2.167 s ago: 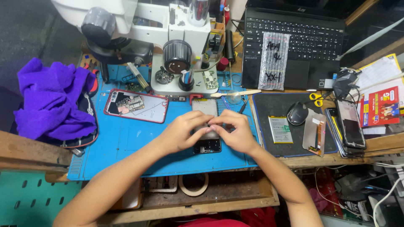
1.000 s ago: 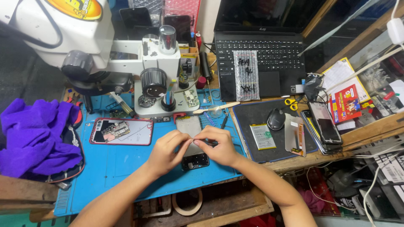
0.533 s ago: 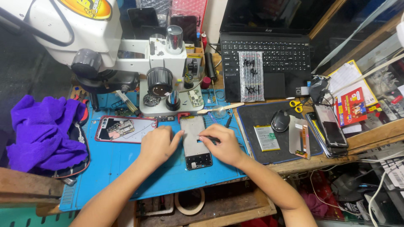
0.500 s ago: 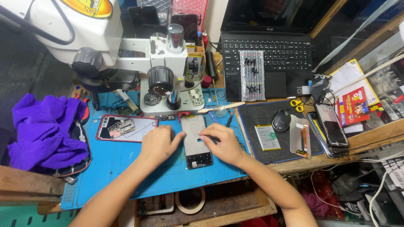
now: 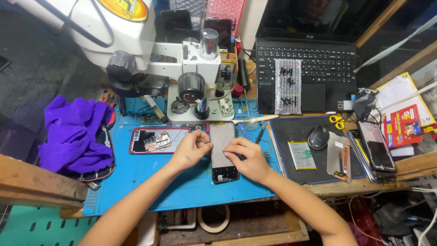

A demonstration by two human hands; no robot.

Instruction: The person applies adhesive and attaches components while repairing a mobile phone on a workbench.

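I see the phone frame [image 5: 223, 152] lying flat on the blue mat [image 5: 136, 182], long axis running 12 to 6 o'clock, between my two hands. My left hand [image 5: 193, 150] sits at its 9 o'clock edge, fingers curled and pinching the frame's side. My right hand [image 5: 248, 159] lies at 3 o'clock, fingers bent and pressing down on the frame's middle; neither lifts it. At 9 o'clock from the left hand lies an opened phone [image 5: 157, 140] with its board showing; further out, a purple cloth [image 5: 75, 136]. The microscope [image 5: 182, 68] stands at 12 o'clock, its base just beyond the frame's top. At 3 o'clock on the worktop, a mouse [image 5: 318, 136] and battery [image 5: 302, 155].
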